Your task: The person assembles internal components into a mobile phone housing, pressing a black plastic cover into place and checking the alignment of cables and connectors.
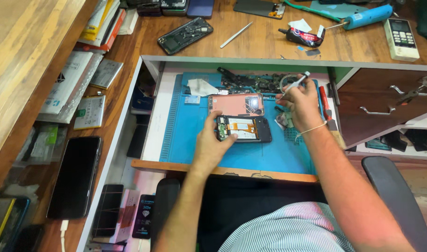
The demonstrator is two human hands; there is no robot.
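Lighting: bright, even light is falling from above, warming the tabletop [269,39]. Soft shadows are gathering beneath the drawer [223,169]. Edges are bowing slightly outward. Focus is holding sharp centrally, softening toward corners.
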